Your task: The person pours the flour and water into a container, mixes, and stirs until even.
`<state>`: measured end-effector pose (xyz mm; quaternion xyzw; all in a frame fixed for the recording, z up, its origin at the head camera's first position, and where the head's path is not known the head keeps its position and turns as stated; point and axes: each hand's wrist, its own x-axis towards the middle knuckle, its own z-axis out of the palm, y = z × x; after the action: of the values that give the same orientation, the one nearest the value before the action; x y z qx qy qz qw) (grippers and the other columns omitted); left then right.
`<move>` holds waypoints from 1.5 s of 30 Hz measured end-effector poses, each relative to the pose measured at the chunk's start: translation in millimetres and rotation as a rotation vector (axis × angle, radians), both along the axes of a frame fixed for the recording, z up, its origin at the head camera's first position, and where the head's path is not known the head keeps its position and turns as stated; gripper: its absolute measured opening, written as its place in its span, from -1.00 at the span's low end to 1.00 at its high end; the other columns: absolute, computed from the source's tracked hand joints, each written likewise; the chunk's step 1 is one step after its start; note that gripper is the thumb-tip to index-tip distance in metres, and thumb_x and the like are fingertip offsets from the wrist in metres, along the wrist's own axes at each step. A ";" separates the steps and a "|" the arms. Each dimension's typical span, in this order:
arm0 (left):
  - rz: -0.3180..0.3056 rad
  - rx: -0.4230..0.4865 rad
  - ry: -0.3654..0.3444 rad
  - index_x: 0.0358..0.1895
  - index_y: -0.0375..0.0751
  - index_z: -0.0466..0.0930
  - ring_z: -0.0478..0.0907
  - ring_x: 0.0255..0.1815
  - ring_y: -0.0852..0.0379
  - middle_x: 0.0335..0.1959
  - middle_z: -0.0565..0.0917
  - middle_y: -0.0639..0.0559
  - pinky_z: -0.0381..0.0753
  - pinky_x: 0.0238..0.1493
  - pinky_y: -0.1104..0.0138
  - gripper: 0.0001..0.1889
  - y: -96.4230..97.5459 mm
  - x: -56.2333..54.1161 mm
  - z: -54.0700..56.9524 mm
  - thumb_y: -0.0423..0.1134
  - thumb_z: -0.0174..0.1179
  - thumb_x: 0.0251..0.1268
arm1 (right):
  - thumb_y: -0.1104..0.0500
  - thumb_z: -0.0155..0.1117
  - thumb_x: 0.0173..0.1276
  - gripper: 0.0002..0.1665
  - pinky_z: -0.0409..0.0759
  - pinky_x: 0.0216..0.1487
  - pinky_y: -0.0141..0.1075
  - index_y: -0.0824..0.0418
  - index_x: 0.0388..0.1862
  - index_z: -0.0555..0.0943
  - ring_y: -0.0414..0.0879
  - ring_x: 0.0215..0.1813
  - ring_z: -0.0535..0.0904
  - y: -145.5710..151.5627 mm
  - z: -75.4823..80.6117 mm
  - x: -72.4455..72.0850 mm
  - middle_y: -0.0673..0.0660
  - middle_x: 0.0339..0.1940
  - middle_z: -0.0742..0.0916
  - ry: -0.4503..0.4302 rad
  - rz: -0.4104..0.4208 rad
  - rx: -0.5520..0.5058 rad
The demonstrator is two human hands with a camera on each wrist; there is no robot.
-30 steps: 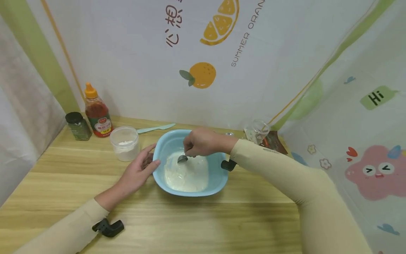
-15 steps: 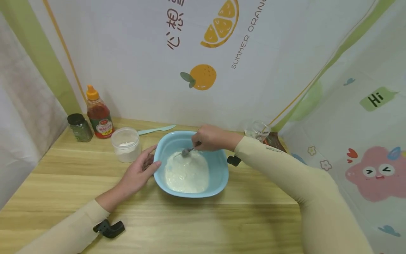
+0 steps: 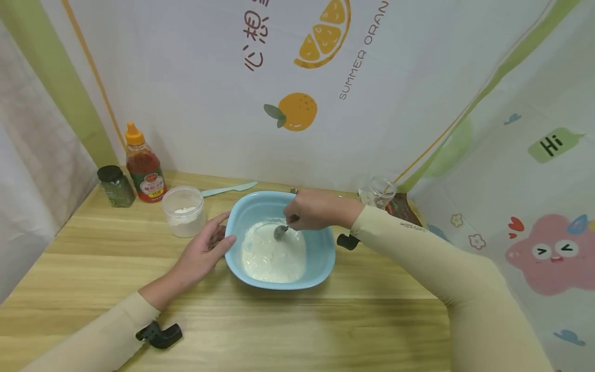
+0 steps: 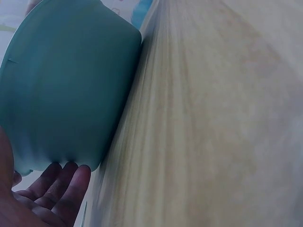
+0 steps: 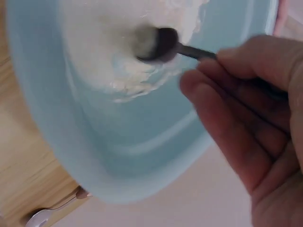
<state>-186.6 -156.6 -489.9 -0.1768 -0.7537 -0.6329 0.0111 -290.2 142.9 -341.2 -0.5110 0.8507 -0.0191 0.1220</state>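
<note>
A light-blue bowl (image 3: 321,258) stands on the table with a pale, creamy mixture (image 3: 271,258) spread over its bottom. My left hand (image 3: 204,247) grips its left side, thumb at the rim and fingertips on the outer wall, as the left wrist view (image 4: 57,194) also has it. Over the bowl's right half, my right hand (image 3: 313,209) pinches the handle of a small dark spoon (image 3: 280,232). The spoon's round head is at the mixture's surface; in the right wrist view that spoon (image 5: 165,45) carries some pale mixture and looks blurred.
Left of the bowl are an open tub of white powder (image 3: 183,212), a red sauce bottle (image 3: 146,175) and a dark-lidded jar (image 3: 116,188). A pale-green plastic knife (image 3: 230,189) lies behind. A clear jar (image 3: 381,191) stands back right; a metal spoon (image 5: 40,218) lies beyond the bowl.
My right hand has moved to the right with the spoon across the far part of the mixture. The left hand and the bowl stay nearly where they were.
</note>
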 end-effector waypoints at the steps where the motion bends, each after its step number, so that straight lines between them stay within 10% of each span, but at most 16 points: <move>1: -0.002 0.001 0.000 0.80 -0.18 0.15 0.71 0.26 -0.32 0.29 0.67 -0.40 0.82 0.07 0.33 -0.33 0.2 0.4 -0.3 -0.21 0.15 0.81 | 0.32 0.44 0.50 -0.78 0.50 -0.38 -0.43 0.10 -0.39 0.75 -0.28 -0.44 0.46 -1.8 -2.2 -1.5 -0.12 -0.51 0.66 0.015 0.008 -0.013; 14: -0.001 0.004 -0.002 0.79 -0.16 0.16 0.72 0.23 -0.30 0.27 0.68 -0.39 0.83 0.06 0.32 -0.33 -1.2 -0.2 1.3 -0.22 0.16 0.81 | 0.36 0.44 0.45 -0.70 0.45 -0.46 -0.41 0.11 -0.49 0.68 -0.27 -0.51 0.41 18.9 1.2 -1.9 -0.06 -0.56 0.64 0.135 -0.011 0.104; 32: 0.002 0.001 0.009 0.79 -0.19 0.16 0.72 0.23 -0.30 0.26 0.68 -0.39 0.82 0.06 0.33 -0.34 -0.5 2.5 -1.4 -0.23 0.15 0.80 | 0.16 0.44 0.66 -0.88 0.79 -0.20 -0.29 0.17 -0.08 0.84 -0.21 -0.28 0.75 13.0 -23.1 -11.9 -0.02 -0.28 0.85 -0.259 -0.351 -0.181; 40: 0.006 -0.003 -0.006 0.79 -0.17 0.16 0.72 0.24 -0.31 0.28 0.67 -0.39 0.82 0.05 0.34 -0.33 -0.6 1.7 0.1 -0.21 0.16 0.81 | 0.19 0.48 0.62 -0.89 0.78 -0.18 -0.34 0.20 -0.10 0.88 -0.26 -0.23 0.77 28.9 -22.6 -12.6 0.02 -0.20 0.88 -0.033 -0.259 -0.203; 45: 0.007 -0.012 0.002 0.79 -0.17 0.16 0.72 0.25 -0.30 0.28 0.68 -0.38 0.81 0.07 0.34 -0.33 -0.6 0.7 1.1 -0.20 0.15 0.81 | 0.19 0.51 0.59 -0.91 0.78 -0.15 -0.37 0.18 -0.11 0.88 -0.30 -0.22 0.77 30.9 -16.9 -3.9 0.00 -0.21 0.89 -0.054 -0.195 -0.130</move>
<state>-185.9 -157.2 -488.8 -0.1751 -0.7580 -0.6282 0.0131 -294.1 173.7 -358.1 -0.4320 0.8897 -0.0995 0.1090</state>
